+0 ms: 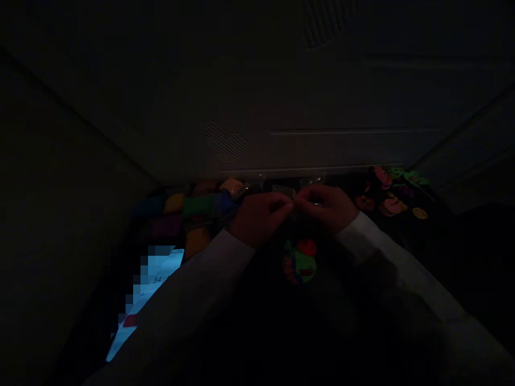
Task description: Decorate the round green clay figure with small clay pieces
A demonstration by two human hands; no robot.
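In dim light, my left hand and my right hand meet fingertip to fingertip, each in a closed pinch. A small clear plastic bag shows at the fingertips; its lower part and whatever it contains are too dark to make out. Below the hands lies a round green piece with a red blob at its top and blue and pinkish bits along its left side. It touches neither hand.
Packets of coloured clay-like material, among them green and orange, lie at left. A lit screen glows near my left sleeve. Small colourful shapes are piled at right. A pale wall with a striped heart stands behind.
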